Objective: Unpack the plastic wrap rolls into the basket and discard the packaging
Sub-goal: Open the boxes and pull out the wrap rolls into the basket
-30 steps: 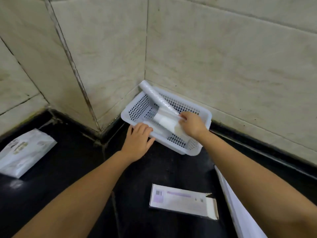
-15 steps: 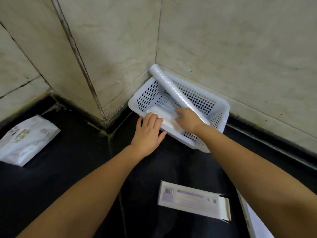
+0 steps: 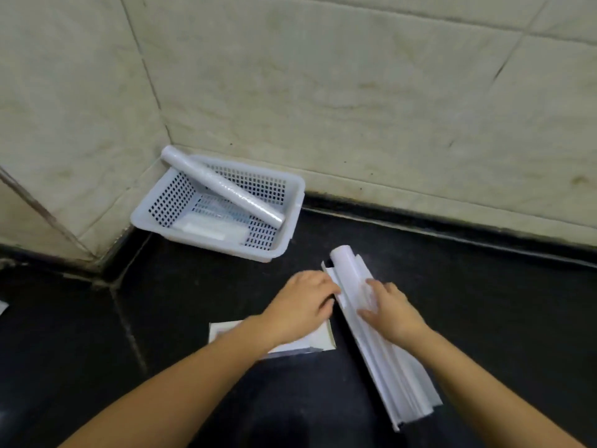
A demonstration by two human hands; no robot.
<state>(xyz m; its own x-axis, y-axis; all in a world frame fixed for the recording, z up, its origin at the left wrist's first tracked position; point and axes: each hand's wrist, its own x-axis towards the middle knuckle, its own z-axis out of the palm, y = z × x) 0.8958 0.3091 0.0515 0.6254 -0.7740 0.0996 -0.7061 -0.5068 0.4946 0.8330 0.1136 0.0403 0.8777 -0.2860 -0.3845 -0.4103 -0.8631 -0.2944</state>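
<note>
A white perforated basket point(image 3: 292, 218) sits in the wall corner. One long plastic wrap roll point(image 3: 223, 189) lies slanted across its rim, and a flat white pack point(image 3: 206, 227) rests on its floor. In front, a long white open box point(image 3: 387, 360) lies on the black counter, with a roll's end point(image 3: 344, 257) sticking out at its far end. My left hand point(image 3: 300, 305) touches the box's left edge, fingers curled. My right hand point(image 3: 386, 305) rests on top of the roll in the box. Whether either hand grips firmly is unclear, as both are blurred.
A flattened white carton point(image 3: 319, 339) lies on the black counter under my left forearm. Tiled walls close off the back and left. The counter's dark surface point(image 3: 484, 302) stretches to the right of the box.
Both hands have left the basket and come back toward me to the long box. The view has swung right. The flat pack now lies on the basket floor.
</note>
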